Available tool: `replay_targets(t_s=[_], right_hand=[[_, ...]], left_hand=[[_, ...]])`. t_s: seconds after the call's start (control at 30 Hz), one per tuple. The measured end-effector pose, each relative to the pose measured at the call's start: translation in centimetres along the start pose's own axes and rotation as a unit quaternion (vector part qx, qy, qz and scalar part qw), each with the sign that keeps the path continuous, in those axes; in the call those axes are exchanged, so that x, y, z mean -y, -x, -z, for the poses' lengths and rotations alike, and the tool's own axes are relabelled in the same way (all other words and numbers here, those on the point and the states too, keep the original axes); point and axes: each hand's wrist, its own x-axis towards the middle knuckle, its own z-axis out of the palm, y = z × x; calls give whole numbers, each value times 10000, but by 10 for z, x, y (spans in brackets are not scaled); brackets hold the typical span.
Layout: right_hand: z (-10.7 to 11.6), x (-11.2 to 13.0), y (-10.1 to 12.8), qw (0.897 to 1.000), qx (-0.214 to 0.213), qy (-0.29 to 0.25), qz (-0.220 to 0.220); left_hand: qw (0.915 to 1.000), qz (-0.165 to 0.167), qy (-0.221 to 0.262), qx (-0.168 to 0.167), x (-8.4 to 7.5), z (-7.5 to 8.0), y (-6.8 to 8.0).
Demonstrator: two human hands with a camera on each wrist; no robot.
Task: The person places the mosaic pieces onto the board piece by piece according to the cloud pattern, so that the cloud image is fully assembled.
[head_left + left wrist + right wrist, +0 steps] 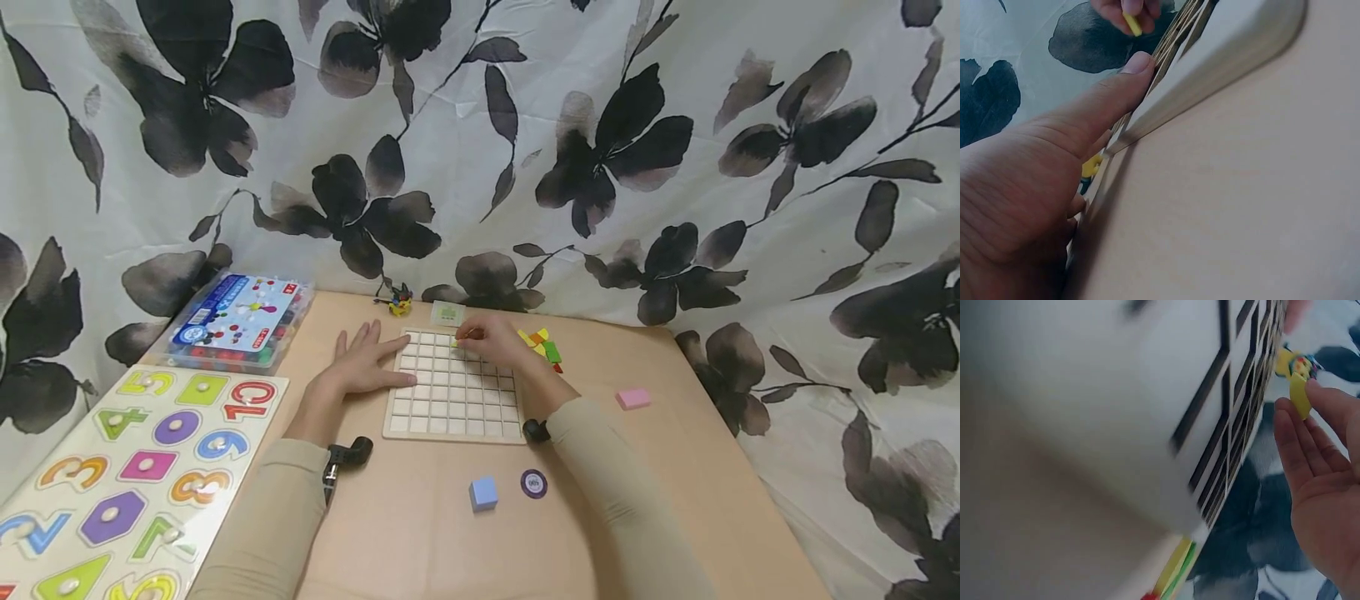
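A pale wooden grid board [456, 406] with rows of square cells lies on the table. My left hand [356, 362] is spread along its left side, thumb and index finger reaching the frame; in the left wrist view the thumb [1138, 65] rests against the board's edge. Between thumb and fingertips, my right hand [491, 340] pinches a small flat yellow tile [1299, 395], held over the far part of the grid. Right of the board, partly behind the right forearm, is a small pile of yellow, green and red tiles [551, 351].
Behind the board are a green-and-white card [447, 313] and a small colourful toy [399, 300]. A pink block [633, 399] lies right; a blue cube [483, 494] and a round chip [534, 483] are in front. Left are a plastic box [232, 321] and a number puzzle board [176, 454].
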Motion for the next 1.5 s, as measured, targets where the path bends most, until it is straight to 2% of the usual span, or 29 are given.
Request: replay_targets(t_s=[0.2, 0.37, 0.73, 0.87, 0.97, 1.03, 1.13, 1.2, 1.27, 1.4, 1.5], right_hand=[[-11, 10, -15, 9981, 540, 292, -47], [-15, 17, -19, 9942, 837, 659, 142], [-19, 15, -18, 9842, 880, 1146, 1026], [-20, 16, -19, 9772, 902, 1432, 1284], [-20, 16, -20, 9743, 985, 1575, 1273], [-16, 16, -18, 9794, 1004, 1426, 1022], [-5, 12, -11, 9908, 720, 959, 624], [7, 9, -2, 9975, 270, 497, 421], [20, 4, 9, 9991, -276, 77, 319], [45, -13, 33, 9897, -1273, -652, 15], [59, -31, 49, 9780, -1793, -1013, -319]], left_hand=[[10000, 19, -6, -8, -1, -2, -1], [10000, 32, -19, -8, 0, -2, -2], [10000, 19, -8, -17, -1, -1, 0], [10000, 20, -13, -22, -1, -1, 0], [10000, 24, -24, -26, -1, -1, 0], [10000, 27, -21, -20, -2, -1, 0], [10000, 34, 0, 7, -2, -2, -2], [10000, 27, -2, 25, -1, -3, -2], [10000, 34, 3, 38, -1, -3, -2], [10000, 28, -6, 26, -1, -3, -1], [10000, 25, -5, -5, -1, -3, -1]])
